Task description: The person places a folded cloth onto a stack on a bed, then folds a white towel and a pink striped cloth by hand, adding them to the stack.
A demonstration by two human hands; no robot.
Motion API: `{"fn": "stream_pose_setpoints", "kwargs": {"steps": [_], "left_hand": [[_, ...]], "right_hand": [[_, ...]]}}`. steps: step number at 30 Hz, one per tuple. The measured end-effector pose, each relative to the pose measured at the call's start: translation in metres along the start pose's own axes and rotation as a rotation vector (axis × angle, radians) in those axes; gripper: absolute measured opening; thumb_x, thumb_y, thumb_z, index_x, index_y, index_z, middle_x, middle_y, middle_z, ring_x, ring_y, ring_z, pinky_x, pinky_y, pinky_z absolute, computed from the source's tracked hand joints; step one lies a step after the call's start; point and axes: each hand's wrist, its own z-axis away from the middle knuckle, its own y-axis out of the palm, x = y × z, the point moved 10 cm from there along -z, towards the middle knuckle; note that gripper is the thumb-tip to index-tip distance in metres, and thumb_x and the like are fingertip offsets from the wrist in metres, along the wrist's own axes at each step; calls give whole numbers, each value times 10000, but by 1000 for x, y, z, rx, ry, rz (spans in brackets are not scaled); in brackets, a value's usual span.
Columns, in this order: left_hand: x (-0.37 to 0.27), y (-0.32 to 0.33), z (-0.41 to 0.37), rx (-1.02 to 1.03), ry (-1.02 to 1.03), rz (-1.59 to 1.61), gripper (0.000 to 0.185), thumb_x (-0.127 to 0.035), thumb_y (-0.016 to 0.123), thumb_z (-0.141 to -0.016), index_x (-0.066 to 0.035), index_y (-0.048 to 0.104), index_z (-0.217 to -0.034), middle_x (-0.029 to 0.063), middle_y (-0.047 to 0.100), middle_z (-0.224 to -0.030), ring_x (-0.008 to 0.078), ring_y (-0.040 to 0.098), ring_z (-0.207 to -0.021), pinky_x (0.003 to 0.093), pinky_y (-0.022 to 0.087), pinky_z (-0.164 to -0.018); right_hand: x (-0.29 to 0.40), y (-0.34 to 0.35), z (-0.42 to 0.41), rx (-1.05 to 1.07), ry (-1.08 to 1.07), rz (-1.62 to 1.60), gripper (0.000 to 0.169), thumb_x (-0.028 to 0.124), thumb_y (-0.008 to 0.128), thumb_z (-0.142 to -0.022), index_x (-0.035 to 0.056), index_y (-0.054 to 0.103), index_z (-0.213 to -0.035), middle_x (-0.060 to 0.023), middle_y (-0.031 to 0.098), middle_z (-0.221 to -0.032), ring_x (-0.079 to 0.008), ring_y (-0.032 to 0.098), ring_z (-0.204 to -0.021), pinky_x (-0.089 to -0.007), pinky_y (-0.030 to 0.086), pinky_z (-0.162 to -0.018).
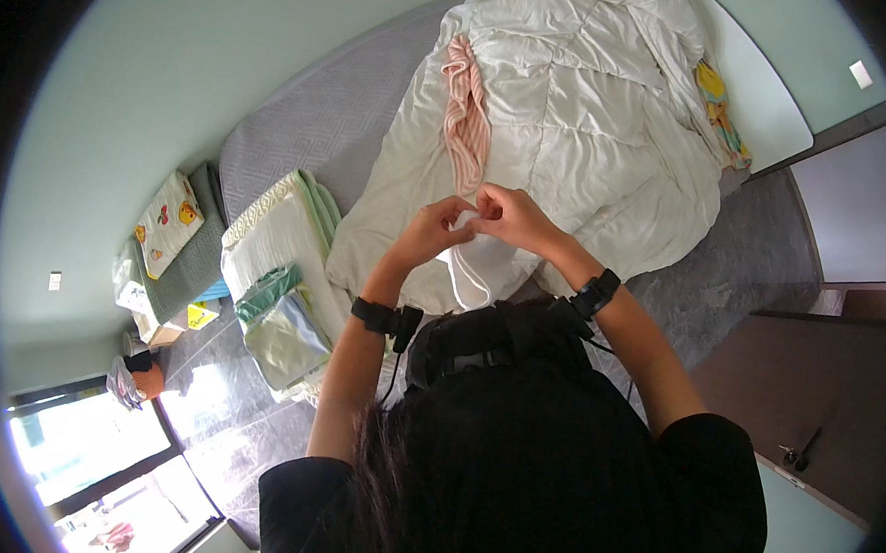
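Note:
Both my hands hold a white cloth item (pixel 495 258) with a looped white cord, up in front of me over the bed's edge. My left hand (pixel 439 230) pinches it from the left, thumb and fingers together. My right hand (pixel 512 216) grips it close by, fingertips nearly touching those of the left. The lower part of the item is partly hidden behind my head. Beyond my hands a white comforter (pixel 578 141) lies rumpled on the bed, with a pink striped cloth (pixel 466 120) on top of it.
Folded bedding (pixel 276 230) is stacked left of the comforter, with green fabric packs (pixel 282 336) on it. The grey mattress (pixel 331 113) shows at the back left. Further left are a patterned pillow (pixel 169 225) and bags. A brown surface (pixel 805 393) stands at right.

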Motion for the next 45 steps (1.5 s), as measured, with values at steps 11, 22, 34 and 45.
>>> {"fn": "stream_pose_setpoints", "kwargs": {"steps": [11, 22, 34, 45], "left_hand": [[-2, -20, 16, 30, -21, 271, 308, 73, 604, -712, -30, 646, -999, -33, 559, -839, 58, 495, -787, 215, 402, -728], [22, -47, 16, -112, 30, 33, 296, 19, 629, -699, -48, 657, -986, 12, 626, -862, 106, 520, -768, 255, 435, -765], [23, -77, 32, -275, 15, -59, 319, 27, 622, -715, -30, 644, -1029, 25, 634, -949, 105, 554, -831, 264, 440, -808], [15, -72, 26, -345, 96, 145, 267, 6, 572, -788, -24, 580, -1053, 27, 615, -910, 122, 553, -852, 252, 429, -784]], "right_hand": [[-2, 13, 31, 256, -108, 653, 386, 276, 660, -669, 63, 661, -991, -95, 592, -916, -301, 492, -972, -374, 403, -859], [15, 37, 41, 308, -333, 667, 320, 208, 615, -656, 22, 629, -917, -94, 623, -927, -279, 534, -917, -414, 408, -841], [27, 29, 39, 188, -393, 482, 254, 174, 634, -718, 38, 596, -930, -144, 595, -1037, -392, 447, -1126, -452, 362, -943], [13, 12, 22, 161, -61, 289, 250, 164, 661, -735, -13, 548, -871, -199, 576, -755, -329, 596, -737, -387, 458, -664]]}}
